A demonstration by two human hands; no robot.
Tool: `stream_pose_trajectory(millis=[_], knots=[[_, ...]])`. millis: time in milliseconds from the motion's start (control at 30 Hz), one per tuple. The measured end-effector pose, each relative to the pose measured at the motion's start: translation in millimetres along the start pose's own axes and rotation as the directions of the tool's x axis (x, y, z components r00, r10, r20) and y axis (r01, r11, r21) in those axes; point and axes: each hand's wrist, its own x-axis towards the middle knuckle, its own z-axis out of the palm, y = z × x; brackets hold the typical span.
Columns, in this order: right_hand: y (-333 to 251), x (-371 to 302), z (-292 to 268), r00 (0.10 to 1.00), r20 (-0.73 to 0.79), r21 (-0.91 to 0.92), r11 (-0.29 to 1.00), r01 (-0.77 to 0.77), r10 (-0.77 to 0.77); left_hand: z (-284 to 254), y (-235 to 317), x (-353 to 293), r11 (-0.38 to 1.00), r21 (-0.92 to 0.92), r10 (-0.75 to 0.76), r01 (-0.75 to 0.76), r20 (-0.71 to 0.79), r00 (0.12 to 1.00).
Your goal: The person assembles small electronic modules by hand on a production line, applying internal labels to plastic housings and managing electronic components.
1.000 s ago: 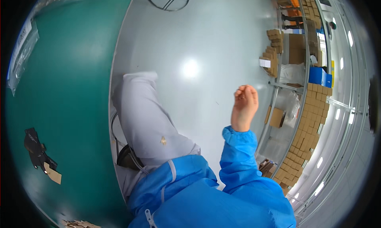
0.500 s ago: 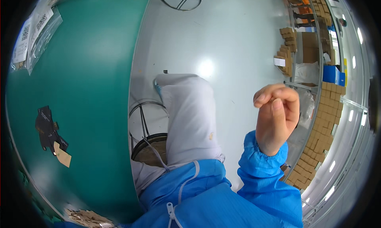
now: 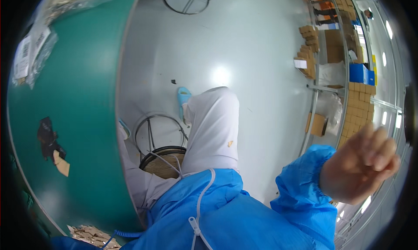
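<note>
My right hand (image 3: 361, 167) is raised at the right side, in a blue elastic-cuffed sleeve (image 3: 300, 180). Its fingers are curled in toward the palm and blurred by motion; no object shows in them. It touches nothing and appears in front of the shelving. My left hand is out of view; only a bit of blue sleeve (image 3: 74, 243) shows at the lower left edge. On the green table (image 3: 82, 97) lies a small heap of black cards or tags (image 3: 47, 136), with a tan tag (image 3: 61, 163) against it.
A clear plastic bag with white labels (image 3: 30, 58) lies at the table's far left. Many tan pieces (image 3: 93, 237) and a blue coiled cord (image 3: 127, 234) are near me. A round stool (image 3: 163, 162) stands by my legs. Shelving with cardboard boxes (image 3: 359, 106) lines the right.
My right hand has swung right and lower, its fingers still curled. The view has shifted, so the table shows less and a light blue slipper shows on the floor.
</note>
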Motion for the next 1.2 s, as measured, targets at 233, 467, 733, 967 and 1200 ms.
stream_pose_trajectory(millis=[233, 467, 733, 967, 1200], knots=[[40.2, -58.1, 42.9, 0.901, 0.027, -0.048, 0.901, -0.431, 0.432, -0.4, 69.8, -106.5, 0.981, 0.164, 0.154, -0.101, -0.349, 0.924], [145.0, -150.4, 97.9, 0.65, 0.307, -0.431, 0.711, -0.556, 0.695, 60.6, 100.2, -168.3, 0.981, 0.157, 0.06, 0.115, -0.808, 0.586], [172.6, -202.6, 176.2, 0.625, 0.766, -0.362, 0.904, 0.228, 0.149, 121.5, 84.1, -241.7, 0.901, 0.276, -0.038, 0.336, -0.719, 0.694], [120.6, -164.5, 150.1, 0.755, 0.064, -0.183, 0.751, -0.634, 0.653, 144.3, 55.6, -258.2, 0.752, 0.498, 0.041, 0.432, -0.69, 0.723], [-25.3, -28.4, 259.4, 0.948, 0.32, 0.031, 0.999, -0.017, 0.007, 137.2, 50.9, -250.2, 0.799, 0.463, 0.042, 0.385, -0.681, 0.731]])
